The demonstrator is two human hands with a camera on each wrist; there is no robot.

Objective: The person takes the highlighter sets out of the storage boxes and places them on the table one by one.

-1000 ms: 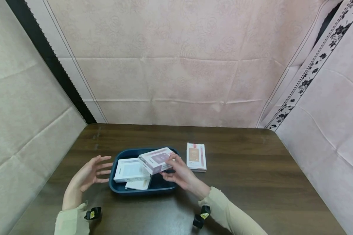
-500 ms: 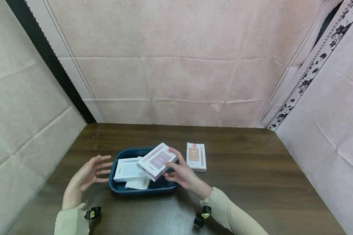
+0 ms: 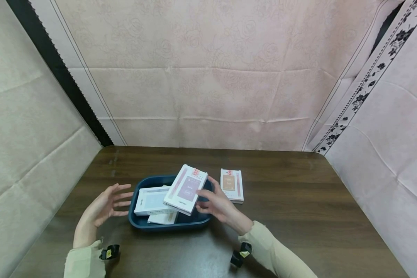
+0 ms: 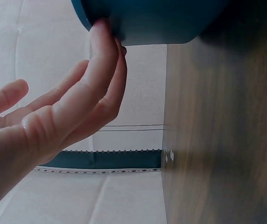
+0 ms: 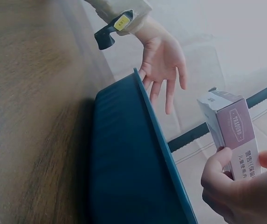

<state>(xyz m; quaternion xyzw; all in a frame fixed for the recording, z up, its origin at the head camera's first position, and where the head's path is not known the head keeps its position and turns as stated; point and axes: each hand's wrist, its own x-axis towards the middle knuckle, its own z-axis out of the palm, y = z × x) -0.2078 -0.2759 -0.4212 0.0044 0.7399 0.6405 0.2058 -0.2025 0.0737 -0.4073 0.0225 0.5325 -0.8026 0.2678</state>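
A white box with a purple panel [image 3: 188, 188] is tilted above the blue tray [image 3: 170, 226], and my right hand [image 3: 217, 204] pinches it by its right edge between thumb and fingers. In the right wrist view the purple-and-white end of this box [image 5: 236, 128] faces the camera. My left hand [image 3: 107, 206] is at the tray's left side, its fingers spread and straight. The left wrist view shows a fingertip at the tray's outer wall [image 4: 152, 23]. Inside the tray lie a white box with a pale blue panel [image 3: 155, 200] and, below it, another white box [image 3: 162, 219].
Right of the tray, a white box with a tan panel [image 3: 231, 185] lies on the brown wooden table [image 3: 281, 216]. Pale patterned cloth [image 3: 208, 92] hangs behind the table and along both sides. Each wrist wears a black camera on a strap.
My right hand has turned the purple-panel box from a sideways slant to a more upright angle, its printed face now more toward the head camera. The left hand and the tray have stayed put.
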